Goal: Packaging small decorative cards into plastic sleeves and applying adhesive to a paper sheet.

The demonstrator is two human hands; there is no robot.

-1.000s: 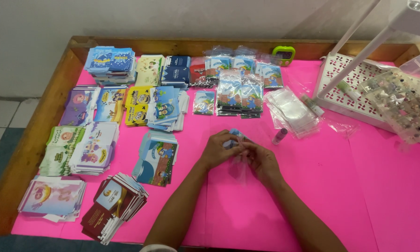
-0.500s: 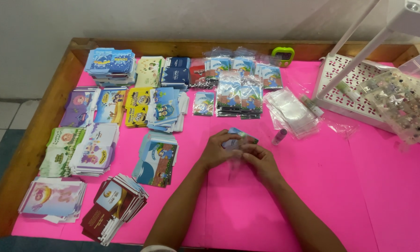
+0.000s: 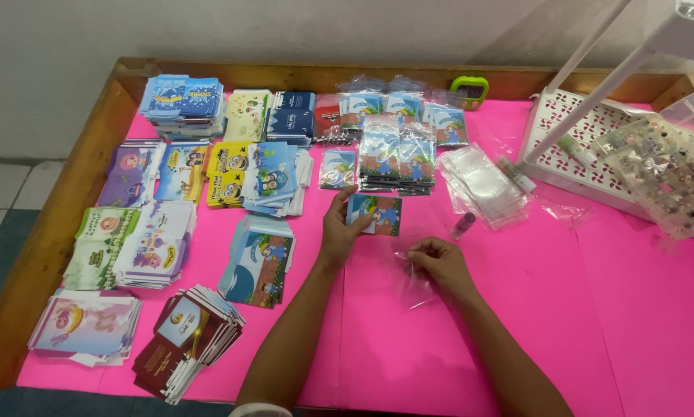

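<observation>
My left hand (image 3: 338, 228) holds a small blue picture card (image 3: 375, 213) by its left edge, just above the pink table cover (image 3: 563, 309). My right hand (image 3: 438, 261) pinches a clear plastic sleeve (image 3: 413, 279) that lies crumpled on the pink cover below the card. The two hands are a little apart, near the middle of the table. A single bagged card (image 3: 338, 168) lies just beyond my left hand.
Several stacks of colourful cards (image 3: 262, 259) fill the left half. Bagged cards (image 3: 397, 158) lie at the back centre, with a pile of clear sleeves (image 3: 482, 184) and a small pink tube (image 3: 463, 225) to the right. A white perforated tray (image 3: 571, 150) and clear box (image 3: 663, 174) stand far right.
My hands were together over one item. Now they have parted: the left hand has moved up and left with the card, and the right hand keeps the clear sleeve.
</observation>
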